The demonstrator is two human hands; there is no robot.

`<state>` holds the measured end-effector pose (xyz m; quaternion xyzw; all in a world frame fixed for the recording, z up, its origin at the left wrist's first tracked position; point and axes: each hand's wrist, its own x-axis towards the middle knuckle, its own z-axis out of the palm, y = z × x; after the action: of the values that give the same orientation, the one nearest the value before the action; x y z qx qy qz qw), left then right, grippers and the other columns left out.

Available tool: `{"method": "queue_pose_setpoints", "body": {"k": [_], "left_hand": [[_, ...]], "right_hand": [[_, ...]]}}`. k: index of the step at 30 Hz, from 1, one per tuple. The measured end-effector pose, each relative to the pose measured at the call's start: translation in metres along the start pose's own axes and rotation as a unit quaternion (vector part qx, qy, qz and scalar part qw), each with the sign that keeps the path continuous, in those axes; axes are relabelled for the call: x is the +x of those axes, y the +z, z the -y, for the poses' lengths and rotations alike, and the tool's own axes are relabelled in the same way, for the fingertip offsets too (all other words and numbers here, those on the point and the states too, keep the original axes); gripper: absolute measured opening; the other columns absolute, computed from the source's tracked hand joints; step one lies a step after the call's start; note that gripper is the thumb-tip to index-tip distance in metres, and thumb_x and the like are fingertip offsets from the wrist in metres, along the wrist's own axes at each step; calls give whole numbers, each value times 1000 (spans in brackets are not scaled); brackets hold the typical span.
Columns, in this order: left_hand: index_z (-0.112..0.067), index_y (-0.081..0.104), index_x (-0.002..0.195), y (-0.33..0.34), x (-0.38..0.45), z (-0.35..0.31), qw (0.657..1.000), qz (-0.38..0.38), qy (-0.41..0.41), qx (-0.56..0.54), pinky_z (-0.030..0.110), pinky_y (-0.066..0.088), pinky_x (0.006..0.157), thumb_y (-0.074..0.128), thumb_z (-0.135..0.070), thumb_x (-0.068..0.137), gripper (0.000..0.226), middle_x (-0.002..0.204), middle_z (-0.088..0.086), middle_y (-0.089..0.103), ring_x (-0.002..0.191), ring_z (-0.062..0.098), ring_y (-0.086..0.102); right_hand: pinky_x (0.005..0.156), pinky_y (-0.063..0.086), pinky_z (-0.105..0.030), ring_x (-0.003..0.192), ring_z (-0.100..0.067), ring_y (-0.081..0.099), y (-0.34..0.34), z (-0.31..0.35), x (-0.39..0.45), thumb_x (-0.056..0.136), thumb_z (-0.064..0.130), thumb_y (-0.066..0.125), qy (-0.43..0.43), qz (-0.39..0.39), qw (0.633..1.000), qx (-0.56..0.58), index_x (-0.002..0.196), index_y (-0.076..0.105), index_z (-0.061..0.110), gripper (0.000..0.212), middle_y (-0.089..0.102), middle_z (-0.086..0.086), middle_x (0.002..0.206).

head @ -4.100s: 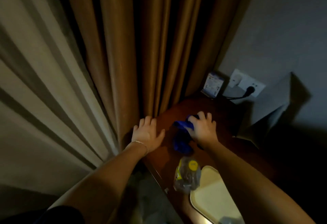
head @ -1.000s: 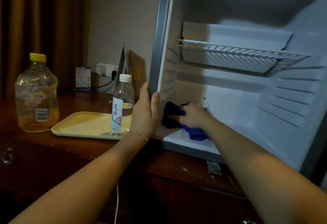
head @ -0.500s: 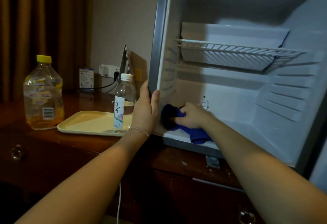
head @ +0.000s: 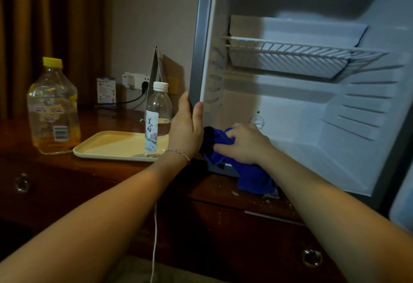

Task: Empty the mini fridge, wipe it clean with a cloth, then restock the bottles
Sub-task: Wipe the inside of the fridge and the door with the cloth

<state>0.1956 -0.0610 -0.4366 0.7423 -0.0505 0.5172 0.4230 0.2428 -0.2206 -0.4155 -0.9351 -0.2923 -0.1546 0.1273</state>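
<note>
The mini fridge (head: pixel 312 113) stands open on a wooden cabinet, white inside with nothing on its wire shelf (head: pixel 297 53). My left hand (head: pixel 186 129) grips the fridge's grey left front edge. My right hand (head: pixel 244 143) is closed on a blue cloth (head: pixel 252 176) at the fridge's front bottom left corner; part of the cloth hangs over the front lip. A small clear water bottle (head: pixel 156 118) with a white cap stands on a cream tray (head: pixel 116 146) left of the fridge. A large yellow-capped bottle (head: pixel 52 108) stands left of the tray.
The wooden cabinet (head: pixel 111 166) has drawers with round metal knobs (head: pixel 311 257). A wall socket (head: pixel 134 80) with a plug and black cable sits behind the tray, beside a small card (head: pixel 106 90) and a leaning grey panel (head: pixel 156 63). Brown curtains hang at the left. A white cord (head: pixel 154 244) dangles below.
Four seconds ago I picked the cloth up by the curtain. Over the last second my right hand has drawn the cloth from inside the fridge floor toward the front lip; my left hand keeps its grip.
</note>
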Motion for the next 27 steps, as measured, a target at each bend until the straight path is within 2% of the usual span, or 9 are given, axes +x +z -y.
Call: {"method": "queue_pose_setpoints", "body": {"k": [4, 7, 11, 14, 16, 20, 23, 25, 27], "left_hand": [[-13, 26, 152, 0, 1, 2, 1000, 1, -3, -2, 18, 37, 85, 35, -35, 105, 53, 134, 13, 57, 117, 25, 57], [-16, 29, 150, -1, 1, 3, 1000, 0, 7, -13, 20, 42, 87, 37, -35, 105, 50, 132, 7, 59, 114, 17, 58], [-19, 31, 149, -1, 1, 4, 1000, -2, 15, -27, 17, 42, 89, 37, -36, 104, 48, 131, -1, 57, 109, 0, 52], [-20, 32, 147, -1, 2, 6, 1000, -2, 21, -24, 10, 44, 86, 37, -37, 104, 47, 125, -8, 54, 104, -6, 50], [-20, 32, 147, 0, 2, 7, 1000, -2, 20, -19, 5, 42, 82, 37, -37, 104, 47, 124, -9, 54, 104, -3, 51], [-18, 31, 149, 0, 1, 5, 1000, 1, 10, -15, 27, 50, 90, 37, -39, 104, 50, 127, 0, 60, 107, 9, 59], [-19, 28, 150, 0, 0, 1, 1000, 1, 3, -11, 15, 46, 85, 37, -37, 104, 50, 126, -4, 58, 104, 1, 54], [-17, 29, 150, 0, 0, 0, 1000, -7, 0, -16, 16, 40, 87, 38, -34, 105, 50, 131, 2, 58, 111, 10, 56], [-15, 30, 150, 0, 0, 0, 1000, -6, -8, -15, 17, 35, 88, 39, -32, 105, 50, 135, 8, 57, 118, 21, 55]], "right_hand": [[76, 48, -42, 93, -27, 50, 8, -9, 26, 80, 63, 62, 0, 3, 1000, 7, 56, 53, 24, 47, 53, 2, 77], [66, 42, -34, 85, -28, 53, 13, -22, 48, 74, 71, 60, 8, 12, 1000, 14, 62, 58, 21, 51, 57, -5, 71], [72, 46, -35, 91, -27, 57, 16, -36, 68, 70, 83, 53, 32, 17, 999, 0, 90, 70, 28, 61, 64, -4, 90], [79, 49, -39, 99, -29, 54, 17, -40, 74, 72, 83, 53, 63, 9, 998, -14, 91, 69, 28, 60, 63, -2, 93], [84, 50, -42, 101, -31, 53, 17, -42, 73, 73, 80, 55, 80, 5, 997, -19, 85, 67, 28, 55, 63, -3, 91], [85, 49, -39, 97, -33, 54, 9, -51, 60, 77, 71, 58, 112, -6, 994, -6, 76, 68, 25, 47, 63, -5, 84], [93, 42, -37, 97, -31, 49, -3, -67, 41, 82, 64, 57, 153, -22, 987, -34, 86, 69, 25, 41, 57, -1, 92], [90, 37, -36, 96, -31, 48, -11, -79, 27, 85, 59, 56, 189, -25, 980, -53, 93, 69, 23, 39, 57, -3, 95], [91, 41, -42, 110, -35, 47, -15, -86, 14, 82, 61, 57, 237, -33, 970, -43, 89, 68, 26, 37, 58, -4, 98]]}}
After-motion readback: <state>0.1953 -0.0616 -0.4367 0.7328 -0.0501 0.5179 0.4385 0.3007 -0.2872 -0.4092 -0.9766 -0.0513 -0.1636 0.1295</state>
